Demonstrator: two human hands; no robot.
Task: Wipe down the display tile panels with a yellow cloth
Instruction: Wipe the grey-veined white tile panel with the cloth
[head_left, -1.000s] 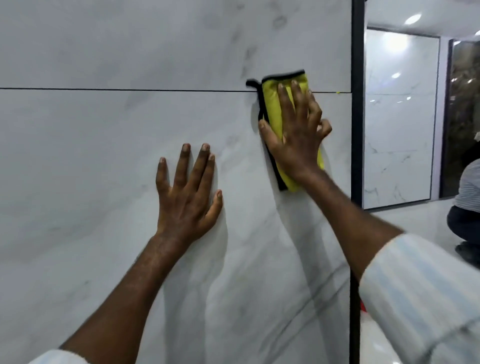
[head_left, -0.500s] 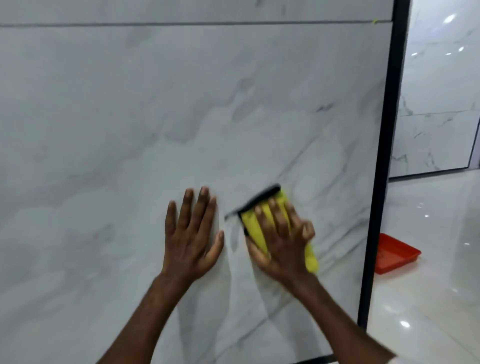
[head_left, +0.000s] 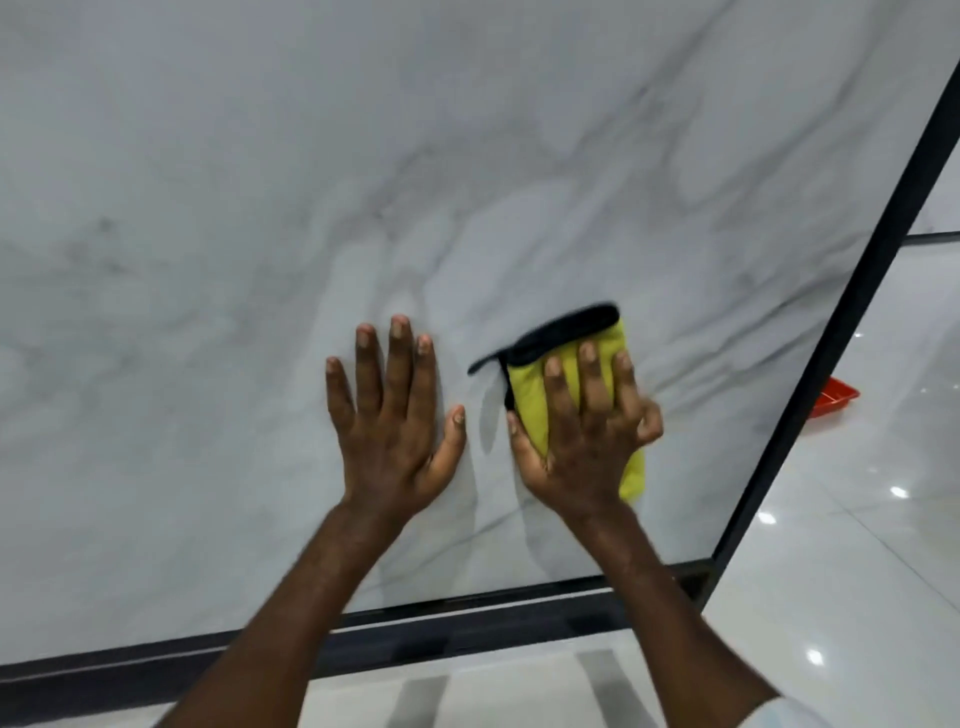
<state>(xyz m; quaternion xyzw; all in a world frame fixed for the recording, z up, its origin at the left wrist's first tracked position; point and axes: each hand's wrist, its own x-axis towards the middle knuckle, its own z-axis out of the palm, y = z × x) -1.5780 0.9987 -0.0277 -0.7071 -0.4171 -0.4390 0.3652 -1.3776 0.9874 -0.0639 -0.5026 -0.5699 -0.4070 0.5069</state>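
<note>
A large white marble-look tile panel (head_left: 260, 234) with grey veins fills most of the view, framed in black. My right hand (head_left: 582, 436) presses a folded yellow cloth (head_left: 530, 410) with a black edge flat against the lower part of the panel, fingers spread over it. My left hand (head_left: 395, 415) rests flat on the panel just left of the cloth, fingers straight and a little apart. Both forearms reach up from the bottom of the view.
The panel's black bottom frame (head_left: 467, 634) runs across the lower view and its right frame bar (head_left: 831, 338) slants up to the right. Glossy white floor (head_left: 857, 571) lies beyond. A red tray (head_left: 834, 397) sits on the floor at the right.
My right hand has dragged the cloth from the upper joint line down to the lower part of the panel. The view has tilted downward, showing the bottom frame. My left hand stays flat.
</note>
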